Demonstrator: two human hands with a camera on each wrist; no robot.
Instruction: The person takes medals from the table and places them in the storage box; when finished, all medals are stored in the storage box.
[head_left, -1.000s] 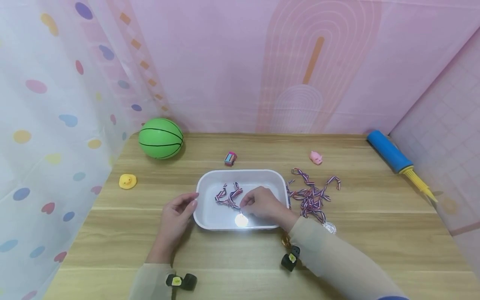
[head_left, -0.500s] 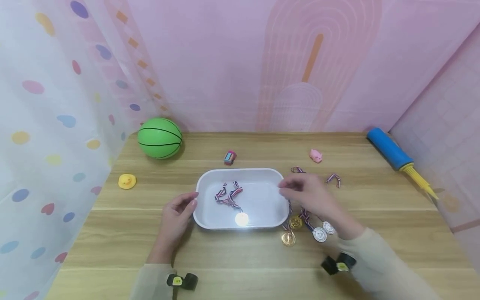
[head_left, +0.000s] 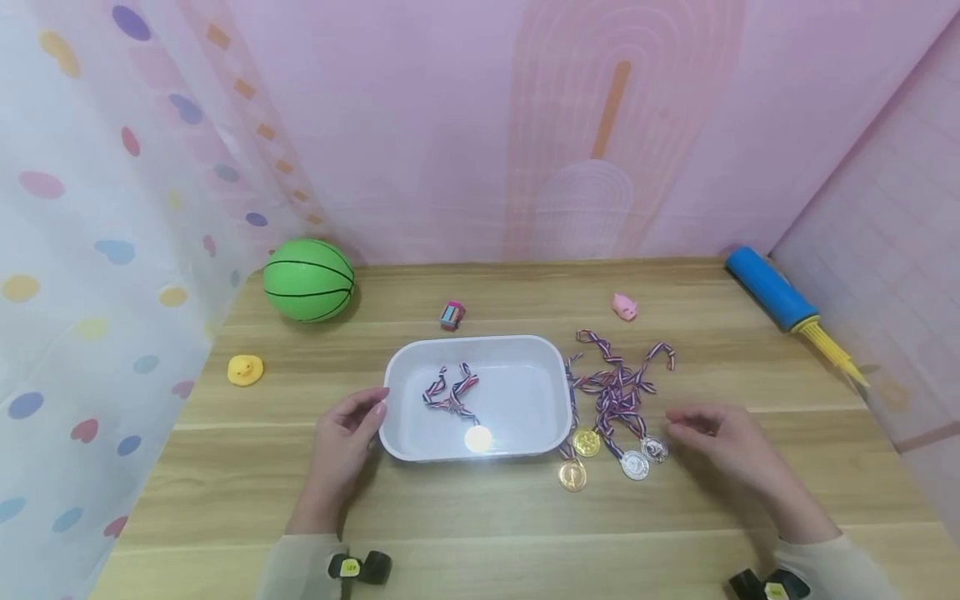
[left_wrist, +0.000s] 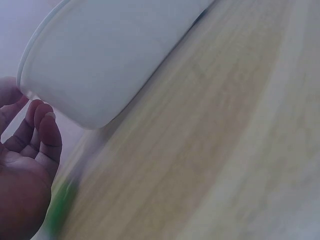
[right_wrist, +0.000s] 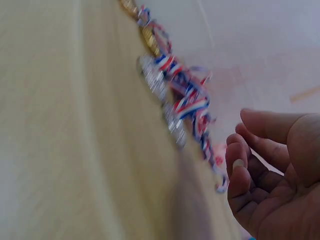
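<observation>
Left hand (head_left: pixel 337 446) is gripping the left rim of the white rectangular plastic tray (head_left: pixel 525 404). One round medal (head_left: pixel 477 438) on red-white-blue ribbon is lying inside; glare is hiding its colour. Four are remaining outside, right of the tray on the wooden worktop (head_left: pixel 465 525): two round gold medals (head_left: pixel 572 476), then two round silver medals (head_left: pixel 634 465), ribbons tangling. Right hand (head_left: pixel 727 442) is hovering beside the silver pair, fingers loosely bent, holding nothing.

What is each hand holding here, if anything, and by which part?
The left hand holds the white tray by its left end's rim; the right hand, beside a silver medal, holds nothing.
</observation>
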